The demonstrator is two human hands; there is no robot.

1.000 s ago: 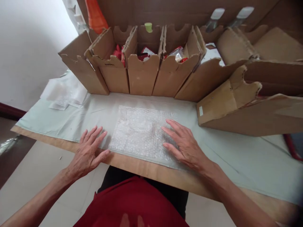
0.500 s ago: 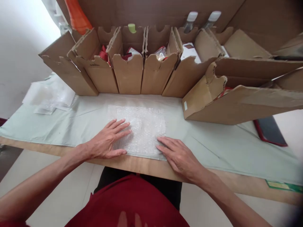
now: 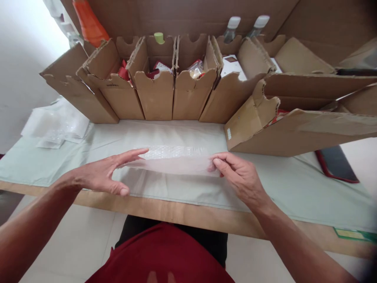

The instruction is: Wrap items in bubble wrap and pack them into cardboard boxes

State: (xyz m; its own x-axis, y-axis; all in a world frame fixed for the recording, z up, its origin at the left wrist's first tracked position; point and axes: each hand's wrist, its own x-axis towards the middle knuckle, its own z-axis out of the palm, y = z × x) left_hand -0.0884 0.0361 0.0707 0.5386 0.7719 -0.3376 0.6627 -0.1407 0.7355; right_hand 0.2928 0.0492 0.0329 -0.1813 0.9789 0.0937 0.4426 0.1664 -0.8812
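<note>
A clear bubble wrap sheet (image 3: 176, 164) is lifted off the cloth-covered table (image 3: 182, 192), its near edge raised towards me. My right hand (image 3: 232, 169) pinches its right end between thumb and fingers. At the left end, my left hand (image 3: 108, 173) is spread, thumb well apart from the fingers. Its fingertips reach behind the sheet's left edge; whether they touch it I cannot tell.
Several upright cardboard bins (image 3: 156, 98) with red and white packets line the back. A larger cardboard box (image 3: 294, 133) lies angled at right, near a dark flat item (image 3: 337, 163). More bubble wrap pieces (image 3: 55, 122) are piled at left. Two capped bottles (image 3: 232, 29) stand behind.
Both hands lay flat on the bubble wrap before. Now the right hand grips its right end and the near edge is up; the left hand has shifted left and opened wider.
</note>
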